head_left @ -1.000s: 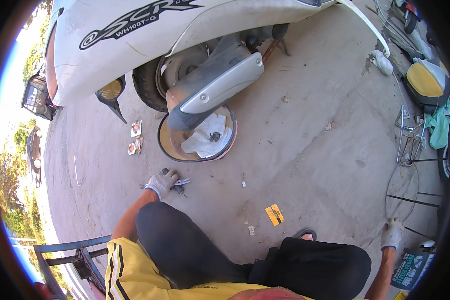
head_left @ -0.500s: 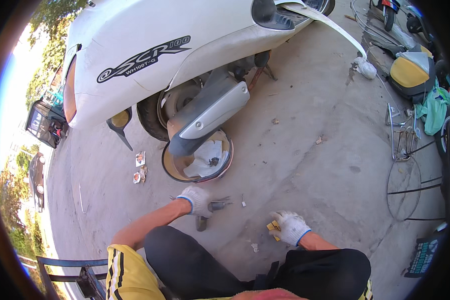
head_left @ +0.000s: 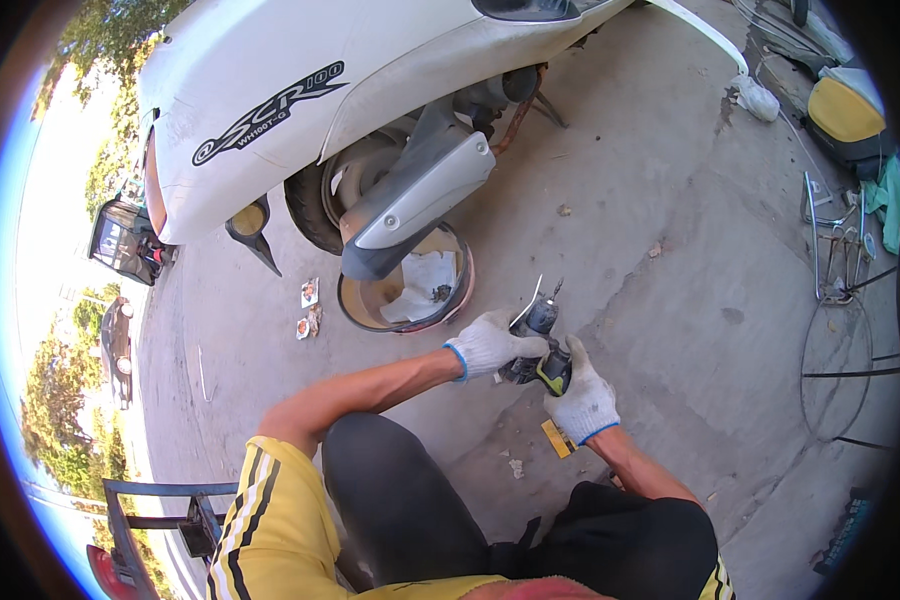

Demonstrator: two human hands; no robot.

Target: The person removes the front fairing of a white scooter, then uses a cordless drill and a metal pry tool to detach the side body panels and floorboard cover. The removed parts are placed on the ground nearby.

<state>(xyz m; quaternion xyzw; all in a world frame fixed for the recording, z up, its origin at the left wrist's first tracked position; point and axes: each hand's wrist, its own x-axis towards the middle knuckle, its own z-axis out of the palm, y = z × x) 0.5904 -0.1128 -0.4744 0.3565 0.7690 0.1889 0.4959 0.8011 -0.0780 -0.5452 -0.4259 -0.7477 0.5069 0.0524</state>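
A dark cordless drill (head_left: pixel 542 318) with a lime-green patch is held in front of my knees, its bit pointing away from me. My left hand (head_left: pixel 488 346), in a white knit glove, is closed around its left side. A thin, pale metal piece (head_left: pixel 527 302) juts up by those fingers; its kind is unclear. My right hand (head_left: pixel 582 398), gloved the same way, grips the drill's right side near the green part. On the ground just below that hand lies a small yellow packet (head_left: pixel 558 438).
Ahead stands a white scooter (head_left: pixel 260 90) with a grey exhaust muffler (head_left: pixel 420 205) above a round bin (head_left: pixel 468 290) holding crumpled paper. Paper scraps (head_left: pixel 310 292) lie to its left. On the right are a metal rack (head_left: pixel 838 235), a wire hoop (head_left: pixel 802 385) and a yellow-black case (head_left: pixel 845 110).
The drill has come up off the ground in my left hand, moving right. My right hand has left the yellow packet on the ground and now holds the drill. The view has shifted slightly.
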